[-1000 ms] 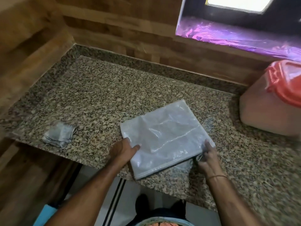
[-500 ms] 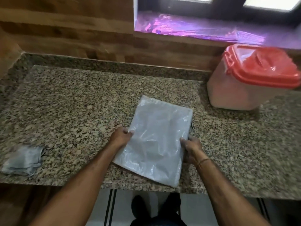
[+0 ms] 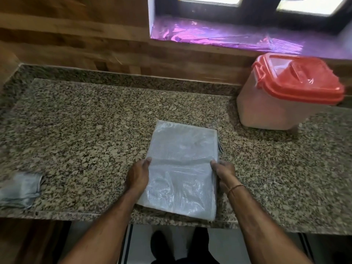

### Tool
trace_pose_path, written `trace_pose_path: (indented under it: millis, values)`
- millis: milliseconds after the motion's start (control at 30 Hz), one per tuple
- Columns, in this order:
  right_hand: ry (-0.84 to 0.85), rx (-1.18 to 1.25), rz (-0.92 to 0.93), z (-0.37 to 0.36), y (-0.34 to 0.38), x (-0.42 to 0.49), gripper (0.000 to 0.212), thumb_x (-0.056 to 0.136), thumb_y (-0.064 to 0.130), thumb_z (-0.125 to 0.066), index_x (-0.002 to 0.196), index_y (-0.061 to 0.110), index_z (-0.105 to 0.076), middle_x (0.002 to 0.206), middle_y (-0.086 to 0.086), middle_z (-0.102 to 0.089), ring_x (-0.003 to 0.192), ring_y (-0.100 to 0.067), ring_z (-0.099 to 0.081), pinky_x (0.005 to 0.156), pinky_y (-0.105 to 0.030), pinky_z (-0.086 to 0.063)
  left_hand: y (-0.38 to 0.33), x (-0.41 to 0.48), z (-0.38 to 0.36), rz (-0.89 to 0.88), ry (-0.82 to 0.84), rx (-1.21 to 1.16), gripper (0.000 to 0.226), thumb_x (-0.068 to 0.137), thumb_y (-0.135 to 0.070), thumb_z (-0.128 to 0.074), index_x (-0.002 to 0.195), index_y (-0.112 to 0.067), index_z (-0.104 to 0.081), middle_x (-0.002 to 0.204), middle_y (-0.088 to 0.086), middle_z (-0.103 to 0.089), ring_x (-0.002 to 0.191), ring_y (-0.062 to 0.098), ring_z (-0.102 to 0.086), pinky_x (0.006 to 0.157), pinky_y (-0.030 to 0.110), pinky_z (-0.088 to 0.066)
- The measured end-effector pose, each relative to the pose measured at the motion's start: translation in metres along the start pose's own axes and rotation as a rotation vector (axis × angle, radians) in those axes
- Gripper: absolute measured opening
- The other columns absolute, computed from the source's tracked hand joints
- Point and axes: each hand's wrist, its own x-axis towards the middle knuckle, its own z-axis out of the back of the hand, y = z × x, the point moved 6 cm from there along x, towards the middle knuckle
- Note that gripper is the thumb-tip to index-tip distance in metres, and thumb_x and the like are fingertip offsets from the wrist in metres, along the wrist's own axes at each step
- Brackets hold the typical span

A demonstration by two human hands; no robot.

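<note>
A folded, translucent white plastic bag [image 3: 182, 168] lies flat on the speckled granite counter [image 3: 85, 130], its long side pointing away from me and its near end close to the counter's front edge. My left hand [image 3: 138, 175] holds the bag's left edge about halfway along, with the fingertips tucked at the edge. My right hand [image 3: 223, 169], with a thread band on the wrist, pinches the right edge at the same height, its thumb lying on top of the bag.
A pale plastic container with a red lid [image 3: 285, 96] stands at the back right. A small folded grey bag [image 3: 21, 188] lies at the far left near the front edge. Wooden panelling and a purple-lined window sill [image 3: 228, 37] run behind the counter.
The bag has turned from a diagonal lie to nearly straight in front of me. Both hands have shifted to opposite side edges, and my view has swung to the right.
</note>
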Motion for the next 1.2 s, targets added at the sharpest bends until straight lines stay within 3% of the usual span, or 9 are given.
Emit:
trace_pose_path:
  millis: [167, 267, 333, 433, 533, 667, 867, 1033, 1200]
  values:
    - [0.021, -0.098, 0.073, 0.009, 0.009, 0.014, 0.023, 0.093, 0.020, -0.074, 0.074, 0.010, -0.067, 0.082, -0.012, -0.072, 0.067, -0.022, -0.064, 0.060, -0.026, -0.052, 0.003, -0.004, -0.004, 0.068, 0.088, -0.075, 0.063, 0.100, -0.070, -0.037, 0.108, -0.017, -0.070, 0.064, -0.002, -0.053, 0.050, 0.018, -0.046, 0.046, 0.022, -0.034]
    - [0.073, -0.236, 0.122, 0.014, 0.019, 0.023, 0.025, 0.092, 0.029, -0.074, 0.078, 0.008, -0.070, 0.086, -0.013, -0.074, 0.077, -0.026, -0.070, 0.075, -0.038, -0.058, -0.004, -0.004, -0.005, 0.092, 0.175, -0.195, 0.027, 0.107, -0.037, -0.053, 0.094, -0.025, -0.074, 0.088, 0.003, -0.078, 0.061, 0.016, -0.073, 0.052, 0.025, -0.058]
    - [0.130, -0.339, 0.151, 0.017, 0.027, 0.028, 0.026, 0.092, 0.032, -0.073, 0.086, 0.007, -0.074, 0.090, -0.009, -0.077, 0.083, -0.028, -0.074, 0.083, -0.043, -0.063, -0.019, 0.001, -0.004, 0.055, 0.148, -0.118, 0.022, 0.103, -0.022, -0.061, 0.087, -0.034, -0.071, 0.084, -0.004, -0.077, 0.063, 0.007, -0.071, 0.048, 0.012, -0.049]
    - [0.198, -0.396, 0.157, 0.029, 0.036, 0.039, 0.022, 0.092, 0.031, -0.074, 0.084, 0.011, -0.077, 0.089, -0.006, -0.078, 0.079, -0.024, -0.074, 0.075, -0.035, -0.062, -0.038, 0.013, -0.011, 0.084, 0.135, -0.088, 0.018, 0.097, -0.030, -0.072, 0.087, -0.016, -0.076, 0.078, -0.001, -0.075, 0.078, 0.022, -0.072, 0.064, 0.021, -0.048]
    - [0.245, -0.307, 0.107, 0.044, 0.037, 0.053, 0.024, 0.091, 0.026, -0.076, 0.083, 0.003, -0.076, 0.082, -0.009, -0.078, 0.076, -0.028, -0.075, 0.075, -0.041, -0.064, -0.041, 0.009, -0.025, 0.170, 0.093, -0.153, 0.036, 0.096, -0.037, -0.073, 0.072, -0.011, -0.067, 0.069, 0.009, -0.064, 0.064, 0.020, -0.059, 0.063, 0.028, -0.040]
    - [0.234, -0.186, 0.002, 0.052, 0.037, 0.063, 0.034, 0.095, 0.021, -0.074, 0.067, 0.013, -0.057, 0.042, 0.002, -0.057, 0.043, -0.017, -0.066, 0.040, -0.023, -0.047, -0.041, -0.002, -0.045, 0.253, 0.063, -0.206, 0.028, 0.097, -0.025, -0.073, 0.076, -0.011, -0.059, 0.076, 0.010, -0.062, 0.069, 0.019, -0.057, 0.066, 0.029, -0.042]
    - [0.294, 0.056, -0.127, 0.054, 0.073, 0.065, 0.014, 0.099, 0.009, -0.060, 0.091, -0.002, -0.062, 0.057, -0.020, -0.070, 0.045, -0.026, -0.070, 0.043, -0.033, -0.061, -0.086, -0.007, -0.041, 0.436, 0.019, -0.513, 0.023, 0.099, 0.001, -0.064, 0.078, -0.009, -0.061, 0.091, 0.011, -0.063, 0.077, 0.021, -0.064, 0.048, 0.029, -0.062]
    - [0.452, 0.242, 0.042, 0.044, 0.152, 0.051, 0.029, 0.101, 0.033, -0.064, 0.089, 0.007, -0.062, 0.062, -0.012, -0.071, 0.042, -0.018, -0.068, 0.041, -0.024, -0.058, -0.144, -0.010, 0.011, 0.225, -0.074, -0.721, 0.032, 0.087, -0.035, -0.082, 0.084, -0.007, -0.067, 0.089, 0.010, -0.072, 0.074, 0.027, -0.075, 0.048, 0.031, -0.063]
    - [0.598, 0.227, 0.189, 0.039, 0.174, 0.039, 0.036, 0.090, 0.040, -0.072, 0.089, 0.003, -0.069, 0.088, -0.014, -0.072, 0.076, -0.024, -0.071, 0.071, -0.036, -0.065, -0.156, -0.029, 0.041, 0.038, -0.194, -0.721, 0.037, 0.090, -0.031, -0.080, 0.068, -0.014, -0.056, 0.072, 0.009, -0.061, 0.065, 0.022, -0.062, 0.056, 0.030, -0.057]
